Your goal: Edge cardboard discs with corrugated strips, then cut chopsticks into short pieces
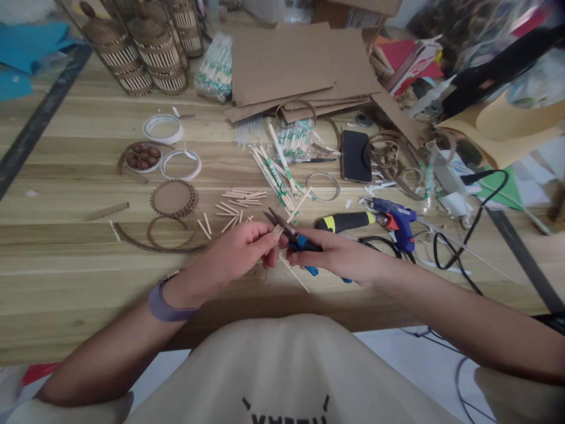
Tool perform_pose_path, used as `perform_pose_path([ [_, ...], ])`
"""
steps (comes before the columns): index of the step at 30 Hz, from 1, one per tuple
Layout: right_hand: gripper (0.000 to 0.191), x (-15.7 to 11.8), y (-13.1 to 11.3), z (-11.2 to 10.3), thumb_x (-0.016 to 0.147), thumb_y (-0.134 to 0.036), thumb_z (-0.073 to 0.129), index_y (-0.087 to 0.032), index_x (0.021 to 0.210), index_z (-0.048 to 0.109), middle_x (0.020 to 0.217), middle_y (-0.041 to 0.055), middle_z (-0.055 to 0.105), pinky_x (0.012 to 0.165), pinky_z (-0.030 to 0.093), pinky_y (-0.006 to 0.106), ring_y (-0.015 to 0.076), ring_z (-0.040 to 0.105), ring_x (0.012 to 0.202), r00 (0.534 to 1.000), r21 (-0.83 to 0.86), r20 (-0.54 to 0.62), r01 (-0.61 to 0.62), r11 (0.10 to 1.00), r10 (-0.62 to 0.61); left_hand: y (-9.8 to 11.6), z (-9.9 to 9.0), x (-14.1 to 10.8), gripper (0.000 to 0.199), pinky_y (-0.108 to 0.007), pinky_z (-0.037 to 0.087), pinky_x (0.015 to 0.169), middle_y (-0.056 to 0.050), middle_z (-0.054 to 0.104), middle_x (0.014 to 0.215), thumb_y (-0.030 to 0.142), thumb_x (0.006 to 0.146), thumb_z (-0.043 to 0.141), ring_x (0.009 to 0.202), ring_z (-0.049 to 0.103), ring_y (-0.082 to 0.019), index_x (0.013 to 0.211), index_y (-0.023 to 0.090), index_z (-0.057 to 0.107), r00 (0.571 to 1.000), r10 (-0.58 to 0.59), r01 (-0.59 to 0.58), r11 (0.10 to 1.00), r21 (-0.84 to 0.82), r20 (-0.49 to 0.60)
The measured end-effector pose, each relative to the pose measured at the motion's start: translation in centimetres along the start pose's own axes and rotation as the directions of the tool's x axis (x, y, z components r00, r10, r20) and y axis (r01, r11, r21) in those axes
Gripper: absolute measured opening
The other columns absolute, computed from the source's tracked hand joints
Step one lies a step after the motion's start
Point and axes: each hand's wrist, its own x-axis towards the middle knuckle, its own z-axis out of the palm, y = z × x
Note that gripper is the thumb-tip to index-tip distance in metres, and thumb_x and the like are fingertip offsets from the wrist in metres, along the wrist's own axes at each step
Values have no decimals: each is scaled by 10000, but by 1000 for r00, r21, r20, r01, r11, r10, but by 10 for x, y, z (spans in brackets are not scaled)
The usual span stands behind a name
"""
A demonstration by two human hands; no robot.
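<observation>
My left hand pinches a few thin wooden sticks near the front of the table. Wrapped round blue-handled pliers, my right hand holds their dark jaws open, pointing up and left, at the sticks. Another stick slants up to the right just past the jaws, and a long one lies below my hands. Short cut sticks are scattered just beyond my left hand. Paper-wrapped chopsticks lie farther back.
A blue glue gun with a black cord and a yellow-black handled tool lie right of my hands. Behind are a phone, cardboard sheets and tape rolls. A cardboard ring and woven lanterns stand left.
</observation>
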Motion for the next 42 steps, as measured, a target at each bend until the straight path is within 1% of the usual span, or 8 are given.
perform_pose_path([
  [4,253,-5,-2,2,786,-292,634,-201,1022,624,823,-6,572,680,421,261,147,516,761,997,113,7,-80,990,80,1,2,-1,407,-289,450,620,-1,603,565,490,930,481,582,563,-162,669,205,611,1000,-14,14,999,-37,10],
  [15,212,-10,-1,6,759,-276,629,-211,959,606,765,-14,570,628,413,258,146,514,710,988,64,-44,-147,987,150,4,7,-3,388,-265,370,555,26,535,557,434,951,450,520,470,-129,683,199,602,1000,-31,31,996,82,1],
  [23,142,-7,0,10,748,-219,599,-219,889,581,715,-25,545,617,420,248,144,512,679,988,-97,-116,-113,989,102,7,8,-6,425,-262,329,557,46,457,568,449,959,419,528,398,-115,609,208,438,1000,-30,29,990,141,2],
  [30,48,-4,9,15,813,-233,567,-213,833,528,664,-42,476,574,370,241,121,444,608,989,-186,-149,-28,982,0,7,9,-7,405,-250,284,516,56,423,575,442,957,407,514,350,-104,630,204,430,999,-41,40,987,154,3],
  [34,86,-2,11,15,842,-293,569,-213,838,538,667,-36,491,582,379,250,127,463,618,990,-170,-142,-10,985,-15,4,11,-7,398,-252,289,508,53,429,571,446,944,409,505,355,-107,626,209,426,998,-59,60,988,142,-12],
  [39,200,-8,13,12,860,-386,562,-206,947,578,818,15,596,647,437,270,159,554,742,995,-14,-76,68,998,-69,0,4,-12,379,-255,352,575,53,452,582,422,955,401,545,424,-121,641,213,435,998,-28,34,991,133,-53],
  [41,222,-13,16,11,871,-416,543,-200,912,575,822,26,612,624,430,271,162,563,728,994,-40,-89,52,998,-56,0,-2,-16,378,-264,383,634,46,468,594,411,963,396,599,476,-136,645,214,444,996,-5,22,981,191,-89],
  [42,227,-15,18,11,878,-424,535,-199,887,569,805,26,612,613,419,272,162,560,711,989,-104,-140,43,994,-58,0,-5,-19,375,-267,388,652,44,475,601,411,967,396,618,492,-141,653,214,454,994,1,23,974,225,-107],
])
